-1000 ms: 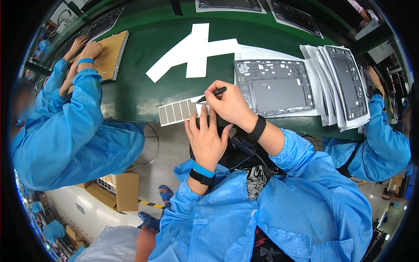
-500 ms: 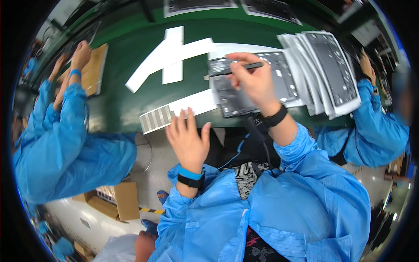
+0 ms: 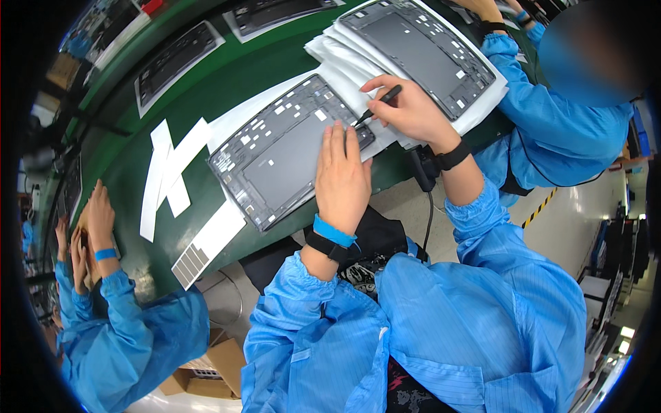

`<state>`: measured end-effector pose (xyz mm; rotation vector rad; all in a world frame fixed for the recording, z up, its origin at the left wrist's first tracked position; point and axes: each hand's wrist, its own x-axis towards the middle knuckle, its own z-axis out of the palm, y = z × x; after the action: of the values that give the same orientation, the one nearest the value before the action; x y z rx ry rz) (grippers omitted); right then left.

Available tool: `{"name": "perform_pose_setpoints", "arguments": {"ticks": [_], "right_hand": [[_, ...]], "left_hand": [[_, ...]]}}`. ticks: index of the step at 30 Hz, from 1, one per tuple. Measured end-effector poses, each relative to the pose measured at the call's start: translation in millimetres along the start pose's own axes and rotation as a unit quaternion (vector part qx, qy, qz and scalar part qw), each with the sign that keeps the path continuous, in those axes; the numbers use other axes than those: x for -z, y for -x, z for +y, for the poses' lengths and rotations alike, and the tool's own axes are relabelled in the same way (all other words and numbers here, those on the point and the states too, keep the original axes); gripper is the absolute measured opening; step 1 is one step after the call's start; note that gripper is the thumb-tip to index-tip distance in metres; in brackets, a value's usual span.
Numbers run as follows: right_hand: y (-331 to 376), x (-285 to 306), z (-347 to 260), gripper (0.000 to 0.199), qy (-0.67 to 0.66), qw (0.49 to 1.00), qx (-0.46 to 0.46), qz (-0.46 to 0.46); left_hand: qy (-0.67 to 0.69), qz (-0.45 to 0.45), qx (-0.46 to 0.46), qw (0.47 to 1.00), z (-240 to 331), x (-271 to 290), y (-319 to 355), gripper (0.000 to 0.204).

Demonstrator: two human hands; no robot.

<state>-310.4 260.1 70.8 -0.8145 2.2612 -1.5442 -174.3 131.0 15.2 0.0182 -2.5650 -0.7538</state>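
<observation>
A dark grey tablet-like housing [image 3: 275, 168], dotted with small white pads, lies tilted on white sheeting in front of me. My left hand [image 3: 342, 182] rests flat on its near right part, fingers stretched out and holding nothing. Between the thumb and fingers of my right hand [image 3: 416, 117] is a slim black pen-like tool [image 3: 377, 105]. Its pointed tip is at the housing's right end, close to my left fingertips; whether it touches is unclear. A white sheet with grey strips [image 3: 193, 265] lies left of the housing, by the table's front edge.
Similar housings with white sheets between them form a stack [image 3: 420, 58] at the right. Crossed white paper strips [image 3: 172, 168] lie on the green table [image 3: 124, 206]. More housings [image 3: 177, 62] sit farther back. Co-workers' arms are at left [image 3: 100, 220] and right [image 3: 544, 117]. A cable [image 3: 429, 224] hangs beside my right wrist.
My left hand has moved from beside the grey-strip sheet onto the housing. The tool in my right hand has gone from the housing's left end to its right end. The view has turned.
</observation>
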Motion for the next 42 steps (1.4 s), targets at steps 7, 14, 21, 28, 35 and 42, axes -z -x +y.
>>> {"name": "perform_pose_setpoints", "arguments": {"ticks": [7, 14, 21, 28, 35, 42], "right_hand": [[-3, 6, 9, 0.027, 0.062, 0.998, -0.002, -0.004], [-4, 6, 14, 0.025, 0.074, 0.997, 0.013, -0.003], [-5, 3, 14, 0.025, 0.081, 0.997, 0.019, -0.008], [-6, 2, 11, 0.023, 0.115, 0.993, 0.022, -0.005], [-5, 1, 18, 0.023, 0.112, 0.993, 0.043, -0.003], [2, -12, 6, 0.017, -0.022, 0.99, -0.011, 0.141]], "left_hand": [[-0.046, -0.072, 0.008, 0.996, -15, 1, 4, 0.056], [-0.057, -0.088, -0.002, 0.994, -13, 7, 3, 0.056], [-0.058, -0.084, -0.005, 0.995, -13, 6, 3, 0.055], [-0.056, -0.101, 0.006, 0.993, -12, 8, 0, 0.056], [-0.126, -0.057, 0.0, 0.99, 3, -4, -7, 0.065], [-0.183, -0.13, 0.029, 0.974, 16, -10, -22, 0.069]]}}
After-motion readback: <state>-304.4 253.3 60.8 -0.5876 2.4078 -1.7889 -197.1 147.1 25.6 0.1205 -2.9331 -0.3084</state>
